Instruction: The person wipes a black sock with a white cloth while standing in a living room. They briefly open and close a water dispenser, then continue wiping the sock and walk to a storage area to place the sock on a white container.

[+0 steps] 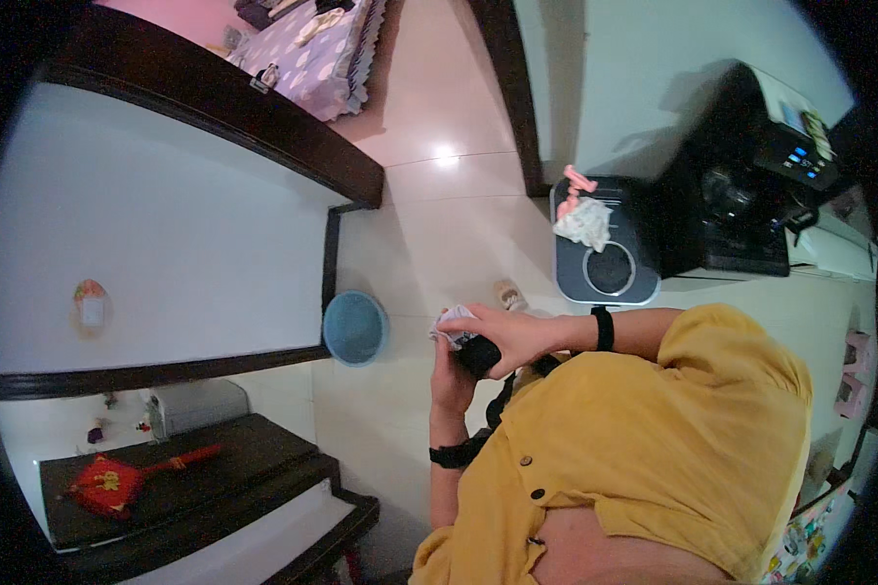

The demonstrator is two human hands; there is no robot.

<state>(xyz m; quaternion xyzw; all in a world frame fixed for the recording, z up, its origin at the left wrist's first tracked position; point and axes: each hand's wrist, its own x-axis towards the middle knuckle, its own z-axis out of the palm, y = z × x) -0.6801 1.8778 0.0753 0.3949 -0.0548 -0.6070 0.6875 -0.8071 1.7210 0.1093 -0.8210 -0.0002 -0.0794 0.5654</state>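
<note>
In front of the yellow shirt [629,424], my two hands meet around a small bundle. My right hand [516,333] reaches in from the right with its fingers over a white crumpled piece [455,322] with dark marks. Thumb and fingers of my left hand [451,384] grip the same bundle from below and left. A black, soft-looking item [478,356] sits between the palms; I cannot tell whether it is joined to the white piece. A foot in a light slipper [510,295] shows just beyond the hands. Black bands circle both wrists.
A blue bin [355,328] stands on the tiles by the wall corner. To the right, a grey lidded box [569,274] carries a white crumpled cloth [585,223] and a pink item [578,183], beside a black drinks dispenser [746,234]. A dark cabinet [263,453] bears a red ornament [110,482].
</note>
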